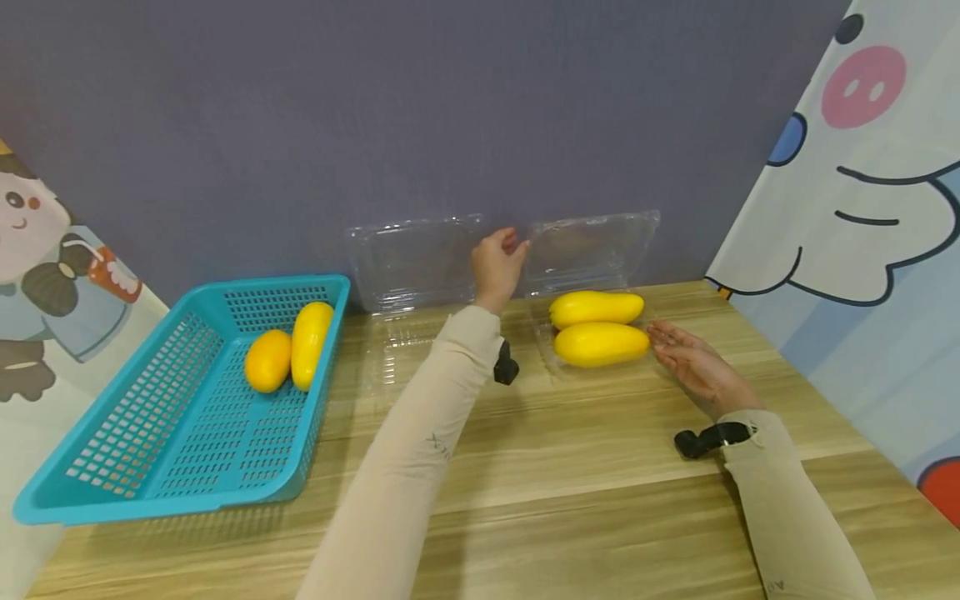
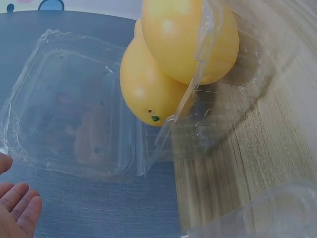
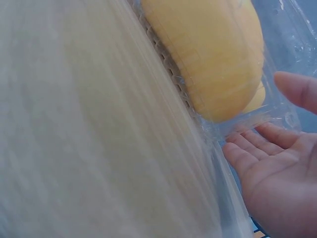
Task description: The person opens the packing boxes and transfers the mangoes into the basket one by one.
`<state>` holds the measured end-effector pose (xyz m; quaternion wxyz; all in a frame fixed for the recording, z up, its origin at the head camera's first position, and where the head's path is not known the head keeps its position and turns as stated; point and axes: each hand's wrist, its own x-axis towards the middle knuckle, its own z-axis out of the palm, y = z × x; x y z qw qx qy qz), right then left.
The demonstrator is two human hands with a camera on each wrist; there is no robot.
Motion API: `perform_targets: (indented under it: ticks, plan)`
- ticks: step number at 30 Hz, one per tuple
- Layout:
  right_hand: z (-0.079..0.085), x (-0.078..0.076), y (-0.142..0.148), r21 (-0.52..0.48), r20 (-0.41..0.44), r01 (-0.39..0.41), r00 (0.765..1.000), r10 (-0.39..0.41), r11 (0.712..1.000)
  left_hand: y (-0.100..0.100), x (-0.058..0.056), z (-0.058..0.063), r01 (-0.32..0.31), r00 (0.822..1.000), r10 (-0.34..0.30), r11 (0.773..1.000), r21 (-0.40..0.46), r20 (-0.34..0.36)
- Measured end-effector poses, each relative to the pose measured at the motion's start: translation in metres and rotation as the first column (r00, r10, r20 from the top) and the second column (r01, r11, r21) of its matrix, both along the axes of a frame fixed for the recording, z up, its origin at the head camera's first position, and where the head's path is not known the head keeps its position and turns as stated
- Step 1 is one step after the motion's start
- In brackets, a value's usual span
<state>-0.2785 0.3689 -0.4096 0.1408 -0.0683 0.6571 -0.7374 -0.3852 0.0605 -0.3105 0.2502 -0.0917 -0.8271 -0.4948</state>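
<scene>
Two long yellow fruits [image 1: 602,344] lie side by side in the base of a clear plastic clamshell box, its lid [image 1: 588,250] raised against the grey back panel. My left hand [image 1: 498,267] is just left of that lid, fingers loosely bent around nothing. In the left wrist view, a gap shows between the thumb and fingers of this hand [image 2: 20,210], beside the lid's edge. My right hand [image 3: 282,173] has its fingers extended at the box's right end, palm up; its fingertips appear to touch the clear wall near the fruit [image 3: 218,64].
Left of the hands, a second clear clamshell box [image 1: 420,258] stands with its lid up and no fruit inside. A blue-green plastic basket [image 1: 202,500] at the far left holds an orange fruit [image 1: 267,361] and a long yellow one [image 1: 311,346]. The grey panel [image 1: 420,108] rises behind the wooden tabletop.
</scene>
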Motion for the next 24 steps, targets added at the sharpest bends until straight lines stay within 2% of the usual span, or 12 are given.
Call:
perform_targets:
  ticks: [8, 13, 16, 20, 24]
  plan:
    - [-0.001, 0.000, 0.002, 0.002, -0.016, -0.009, 1.000, 0.009, 1.000, 0.004, 0.004, 0.006, 0.034, 0.999, -0.034, 0.999, -0.008, -0.007]
    - [0.000, 0.000, -0.001, 0.015, -0.024, -0.031, 0.999, 0.031, 0.999, 0.004, 0.002, 0.007, 0.020, 1.000, -0.020, 1.000, 0.023, -0.006]
    - [0.000, 0.000, -0.002, -0.002, -0.024, -0.037, 0.999, 0.037, 0.999, 0.003, 0.000, 0.005, 0.008, 1.000, -0.009, 1.000, 0.026, 0.005]
    - [-0.002, -0.001, -0.001, -0.028, -0.038, -0.046, 0.998, 0.045, 0.999, 0.002, -0.002, -0.002, -0.011, 0.999, 0.011, 1.000, -0.010, 0.037]
    - [0.000, 0.001, 0.000, -0.041, -0.035, -0.036, 0.999, 0.034, 0.999, 0.001, -0.003, -0.007, 0.009, 0.996, -0.006, 1.000, -0.024, 0.086]
